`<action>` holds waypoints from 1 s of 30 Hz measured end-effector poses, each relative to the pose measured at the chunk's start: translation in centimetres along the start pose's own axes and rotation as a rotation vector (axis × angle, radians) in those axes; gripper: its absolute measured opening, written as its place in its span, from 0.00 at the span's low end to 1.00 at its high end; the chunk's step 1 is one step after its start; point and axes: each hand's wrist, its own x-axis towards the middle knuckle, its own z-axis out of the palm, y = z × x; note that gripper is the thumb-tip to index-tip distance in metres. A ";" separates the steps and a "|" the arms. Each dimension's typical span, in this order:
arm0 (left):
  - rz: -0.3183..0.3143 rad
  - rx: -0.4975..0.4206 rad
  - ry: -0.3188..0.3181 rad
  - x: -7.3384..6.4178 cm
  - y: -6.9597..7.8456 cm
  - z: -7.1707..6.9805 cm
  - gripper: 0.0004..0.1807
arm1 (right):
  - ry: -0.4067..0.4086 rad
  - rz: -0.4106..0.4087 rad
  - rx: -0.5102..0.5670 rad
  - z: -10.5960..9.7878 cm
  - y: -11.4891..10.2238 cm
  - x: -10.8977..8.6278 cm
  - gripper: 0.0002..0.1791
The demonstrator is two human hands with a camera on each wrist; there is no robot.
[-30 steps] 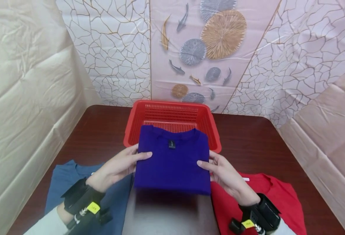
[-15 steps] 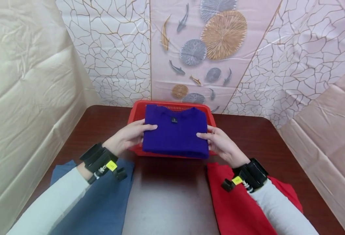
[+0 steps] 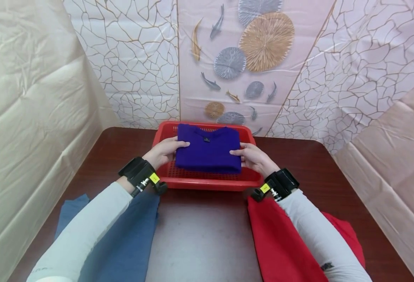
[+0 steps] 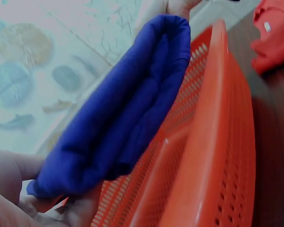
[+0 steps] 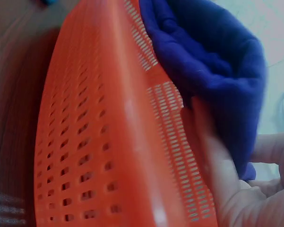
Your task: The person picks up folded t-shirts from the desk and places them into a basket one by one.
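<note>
A folded dark blue-purple T-shirt [image 3: 208,152] with a small neck label is held level over the red perforated basket [image 3: 207,183]. My left hand [image 3: 164,150] grips its left edge, thumb on top and fingers beneath. On the right edge my right hand [image 3: 256,157] pinches the fabric the same way. The left wrist view shows the shirt's folded layers [image 4: 118,109] above the basket's opening. In the right wrist view, fingers [image 5: 217,161] pass under the shirt, close inside the basket's wall [image 5: 90,132].
On the brown table [image 3: 122,145], a blue-grey shirt [image 3: 129,231] lies at the left and a red shirt [image 3: 281,239] at the right, both partly under the forearms. A grey surface [image 3: 203,239] lies between them. Patterned cloth [image 3: 143,66] hangs behind the basket.
Both hands have carried the folded T-shirt forward, from in front of the basket to over it, and it now appears lower within the rim. The other shirts stay on the table.
</note>
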 end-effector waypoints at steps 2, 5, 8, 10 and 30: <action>-0.015 0.026 0.016 0.5 -0.3 -0.1 0.29 | -0.006 0.022 -0.008 0.0 0.4 0.7 0.32; -0.040 0.056 0.040 1.0 -0.8 -0.3 0.29 | -0.004 0.056 -0.035 0.0 1.1 1.5 0.33; -0.064 0.079 0.051 1.4 -1.3 -0.4 0.30 | -0.004 0.093 -0.062 -0.1 1.8 2.1 0.37; -0.083 0.092 0.054 1.6 -1.7 -0.5 0.30 | -0.012 0.117 -0.077 -0.2 2.1 2.4 0.39; 0.302 1.411 -0.211 0.7 -2.5 -0.5 0.26 | -0.294 -0.455 -1.170 0.9 3.6 1.2 0.30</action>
